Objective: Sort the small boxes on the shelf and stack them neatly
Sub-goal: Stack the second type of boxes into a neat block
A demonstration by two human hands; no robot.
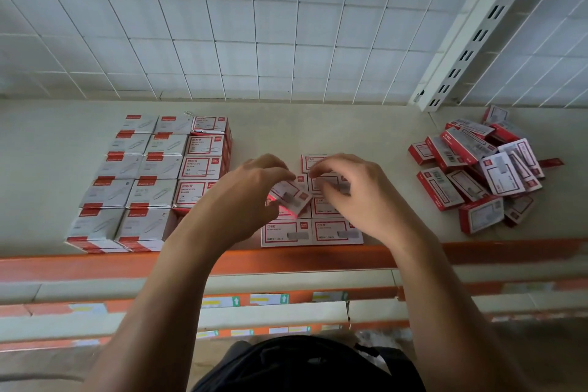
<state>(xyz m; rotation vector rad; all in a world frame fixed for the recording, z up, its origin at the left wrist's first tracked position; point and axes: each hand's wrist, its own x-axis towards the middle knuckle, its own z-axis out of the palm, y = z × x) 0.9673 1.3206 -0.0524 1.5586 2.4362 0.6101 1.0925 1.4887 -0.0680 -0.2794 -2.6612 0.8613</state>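
On the shelf [318, 134] mid-frame, left hand [251, 191] pinches a tilted box [291, 197], right hand [350, 194] hold unclear; landing crooked could skew the rows [288, 234].

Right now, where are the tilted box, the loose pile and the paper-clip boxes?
tilted box [291, 197]: head view, its white top face.
loose pile [502, 173]: head view, a box face near the middle.
paper-clip boxes [149, 191]: head view, one box top in the block.
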